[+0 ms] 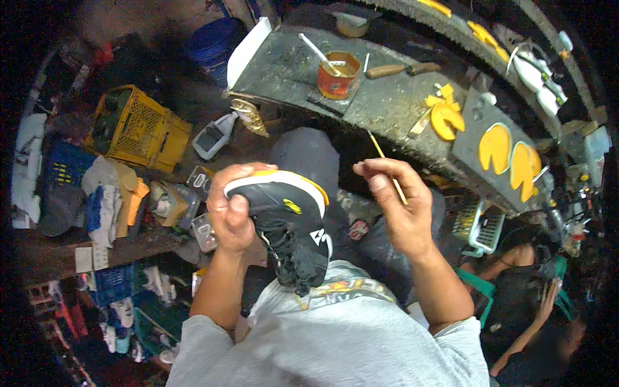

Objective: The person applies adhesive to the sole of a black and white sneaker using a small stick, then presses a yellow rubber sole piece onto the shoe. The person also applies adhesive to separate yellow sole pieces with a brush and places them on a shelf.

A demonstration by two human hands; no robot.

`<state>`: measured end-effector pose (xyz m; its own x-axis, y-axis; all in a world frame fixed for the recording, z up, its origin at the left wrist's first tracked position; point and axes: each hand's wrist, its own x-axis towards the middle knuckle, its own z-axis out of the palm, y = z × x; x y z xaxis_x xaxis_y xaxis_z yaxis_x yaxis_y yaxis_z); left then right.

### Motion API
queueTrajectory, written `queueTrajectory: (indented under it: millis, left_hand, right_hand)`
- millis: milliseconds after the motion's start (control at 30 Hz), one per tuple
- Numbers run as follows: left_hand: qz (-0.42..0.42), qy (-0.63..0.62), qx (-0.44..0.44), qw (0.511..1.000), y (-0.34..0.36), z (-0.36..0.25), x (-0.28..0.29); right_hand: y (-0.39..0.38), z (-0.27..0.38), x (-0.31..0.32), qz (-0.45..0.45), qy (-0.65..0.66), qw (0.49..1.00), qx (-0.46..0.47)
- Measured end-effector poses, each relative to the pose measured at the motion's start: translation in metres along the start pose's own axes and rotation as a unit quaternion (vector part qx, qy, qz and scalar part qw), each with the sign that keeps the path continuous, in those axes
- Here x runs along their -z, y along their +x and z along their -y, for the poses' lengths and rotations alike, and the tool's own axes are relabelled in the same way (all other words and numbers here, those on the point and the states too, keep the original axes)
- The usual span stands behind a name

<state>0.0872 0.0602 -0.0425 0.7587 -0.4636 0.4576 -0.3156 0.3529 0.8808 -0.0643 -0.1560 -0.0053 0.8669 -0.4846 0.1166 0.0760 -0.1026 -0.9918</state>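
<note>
One black shoe (290,226) (left hand (231,209) gripping) points toe-up, axis vertical

The shoe (290,226) is black with a white-and-yellow sole edge. The tin (337,76) is orange-red. 3 yellow soles (495,148) lie on the grey bench (380,103). The crate (138,128) is yellow.

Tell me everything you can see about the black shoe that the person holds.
The black shoe is a sports shoe with black laces, small yellow and white marks on its side, and a white sole edge with a yellow layer. The upper looks like mesh or synthetic fabric. It is held tilted, sole end up and away from the person, laces toward the chest. The left hand grips it at the sole end; its lower end reaches the grey shirt.
</note>
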Motion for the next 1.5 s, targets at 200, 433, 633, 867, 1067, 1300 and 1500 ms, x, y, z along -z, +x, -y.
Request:
queueTrajectory:
  millis: [200,433,633,867,1067,1300,1500]
  left_hand:
    - [-0.123,-0.014,0.052,0.991,-0.01,0.028,0.046]
    - [-0.155,-0.114,0.087,0.977,-0.02,0.039,0.071]
    - [-0.149,-0.12,0.106,0.976,-0.021,0.044,0.078]
    - [-0.17,-0.079,0.087,0.978,-0.026,0.038,0.068]
    - [-0.192,-0.022,0.122,0.974,-0.024,0.036,0.054]
    - [-0.129,0.049,0.163,0.977,0.016,0.007,0.013]
    - [0.011,0.029,0.162,0.986,0.047,-0.032,-0.053]
  right_hand:
    - [-0.015,-0.051,-0.033,0.155,0.035,0.987,-0.026]
    - [-0.012,-0.062,-0.07,0.13,0.095,0.987,0.019]
    - [-0.014,-0.062,-0.082,0.083,0.103,0.991,0.033]
    - [-0.022,-0.055,-0.088,0.043,0.066,0.994,0.081]
    - [-0.018,-0.054,-0.081,0.067,-0.028,0.987,0.14]
    - [-0.01,-0.028,-0.07,0.023,-0.155,0.984,0.085]
    - [0.005,-0.002,-0.037,-0.047,-0.058,0.991,0.113]
